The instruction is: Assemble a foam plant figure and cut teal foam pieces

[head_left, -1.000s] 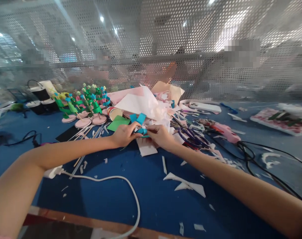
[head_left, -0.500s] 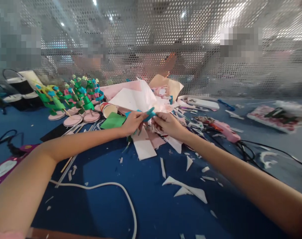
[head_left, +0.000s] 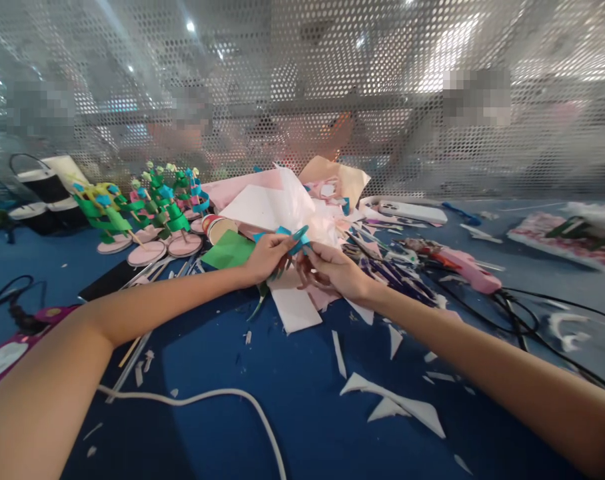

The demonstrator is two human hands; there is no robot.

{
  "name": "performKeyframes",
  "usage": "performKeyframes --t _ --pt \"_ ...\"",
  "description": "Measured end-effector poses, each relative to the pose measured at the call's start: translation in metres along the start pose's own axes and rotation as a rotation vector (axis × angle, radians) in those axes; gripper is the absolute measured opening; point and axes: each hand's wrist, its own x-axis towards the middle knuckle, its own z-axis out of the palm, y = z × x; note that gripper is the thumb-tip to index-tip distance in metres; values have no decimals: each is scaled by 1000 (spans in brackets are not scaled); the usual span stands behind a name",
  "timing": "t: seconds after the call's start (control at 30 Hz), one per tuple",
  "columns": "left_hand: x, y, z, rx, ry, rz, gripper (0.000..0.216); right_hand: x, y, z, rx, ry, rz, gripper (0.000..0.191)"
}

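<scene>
Both hands meet at the centre over the craft scraps. My left hand (head_left: 270, 255) pinches the left side of a small piece of blue paper (head_left: 299, 245) between thumb and fingers. On its other side my right hand (head_left: 335, 268) grips the same piece, its fingers curled. Exactly how the piece is folded is hard to see. Just left of my left hand lies a green sheet (head_left: 228, 249). Beneath the hands a white paper rectangle (head_left: 295, 308) lies on the blue table (head_left: 207, 427). White and pink sheets (head_left: 255, 207) are heaped behind them.
Paper figures on pink round bases (head_left: 146, 253) stand back left, near a paper cup (head_left: 221, 228). A pink glue gun (head_left: 470, 270) with black cable lies right, a white phone (head_left: 412, 212) behind it. A white cable (head_left: 202, 398) crosses the front. A perforated metal screen (head_left: 302, 100) rises behind.
The hands stay together on the blue paper, whose angle has shifted slightly between the fingers. The whole view has tilted a little, moving the table things slightly down and to the right.
</scene>
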Motion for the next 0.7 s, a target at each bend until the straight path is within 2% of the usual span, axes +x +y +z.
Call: performKeyframes --t 0.27,0.5,0.7 --pt "0 -5 -6 -13 -75 25 58 1 11 2 31 53 -17 29" --pt "3 -1 -2 -116 -34 86 46 -2 2 0 146 19 55 21" --pt "4 -7 -2 49 -23 42 53 -2 -2 -6 275 50 44 20"
